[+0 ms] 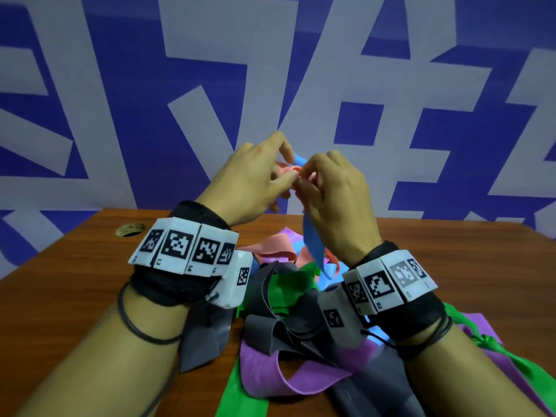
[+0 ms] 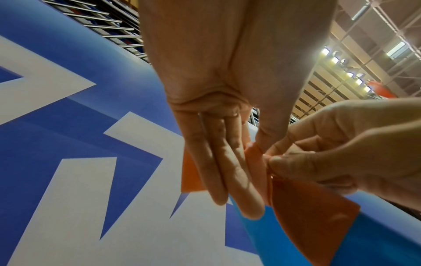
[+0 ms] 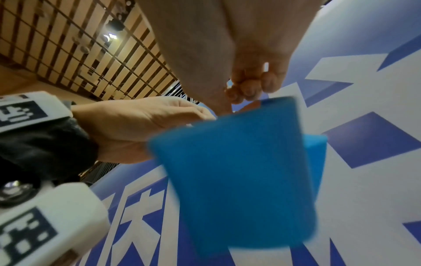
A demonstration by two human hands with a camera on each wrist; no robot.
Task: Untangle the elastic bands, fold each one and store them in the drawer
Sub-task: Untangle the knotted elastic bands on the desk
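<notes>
Both hands are raised above the table, close together. My left hand [image 1: 284, 171] holds an orange band [image 2: 318, 207] between its thumb and straight fingers [image 2: 230, 171]. My right hand [image 1: 305, 180] pinches the same orange band beside the left thumb. A blue band [image 1: 313, 242] comes out between the hands and hangs under the right palm down to the pile; in the right wrist view the blue band [image 3: 239, 171] fills the middle and blurs. How the two bands cross inside the grip is hidden.
On the brown wooden table [image 1: 90, 266] lies a tangled pile of bands: grey [image 1: 270, 326], green [image 1: 288, 287], purple [image 1: 270, 371] and orange [image 1: 270, 251]. A round cable hole [image 1: 129, 229] is at the back left. A blue-and-white wall stands behind. No drawer shows.
</notes>
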